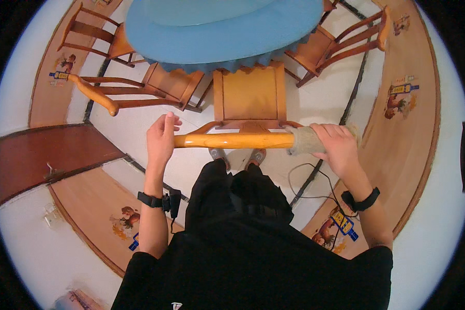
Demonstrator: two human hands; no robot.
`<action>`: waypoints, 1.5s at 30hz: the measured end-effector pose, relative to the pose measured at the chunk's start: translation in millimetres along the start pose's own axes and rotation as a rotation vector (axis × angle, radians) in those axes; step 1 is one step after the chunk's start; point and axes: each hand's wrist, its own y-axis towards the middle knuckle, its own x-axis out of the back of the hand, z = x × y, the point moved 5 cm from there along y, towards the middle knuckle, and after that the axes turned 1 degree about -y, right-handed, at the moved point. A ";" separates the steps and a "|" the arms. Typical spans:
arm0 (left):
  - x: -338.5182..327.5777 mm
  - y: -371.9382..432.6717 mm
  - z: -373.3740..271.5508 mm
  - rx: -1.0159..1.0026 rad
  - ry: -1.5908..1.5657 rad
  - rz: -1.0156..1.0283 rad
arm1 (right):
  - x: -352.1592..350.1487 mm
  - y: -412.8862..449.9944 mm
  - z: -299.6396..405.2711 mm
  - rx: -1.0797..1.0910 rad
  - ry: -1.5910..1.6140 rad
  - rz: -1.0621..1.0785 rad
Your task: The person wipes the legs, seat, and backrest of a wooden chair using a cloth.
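Before me stands a wooden chair with its backrest towards me; its glossy top rail [236,141] runs crosswise and its square seat [250,95] lies beyond. My right hand [338,149] grips a grey-beige cloth [307,140] wrapped over the rail's right end. At the opposite end is my left hand [161,137], beside the rail tip and seemingly touching it. Its thumb points up and its fingers are partly curled; whether they grip the wood is hidden.
A round table with a blue cloth [224,42] stands over the seat's far edge. More wooden chairs flank it: one at left [172,83], one farther left [120,40], one at right [317,48]. A thin black cable [329,182] hangs near my right arm. A brown door [50,159] is at left.
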 end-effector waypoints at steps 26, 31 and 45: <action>12.5 4.9 6.9 -0.269 -0.838 0.407 | -3.3 125.4 203.8 0.100 0.141 0.132; 12.1 4.9 12.5 -0.296 -0.908 0.408 | -6.3 142.1 231.6 0.152 0.074 0.134; 49.1 -2.7 76.2 -0.024 -0.845 0.471 | -25.0 184.5 277.1 0.178 0.126 0.207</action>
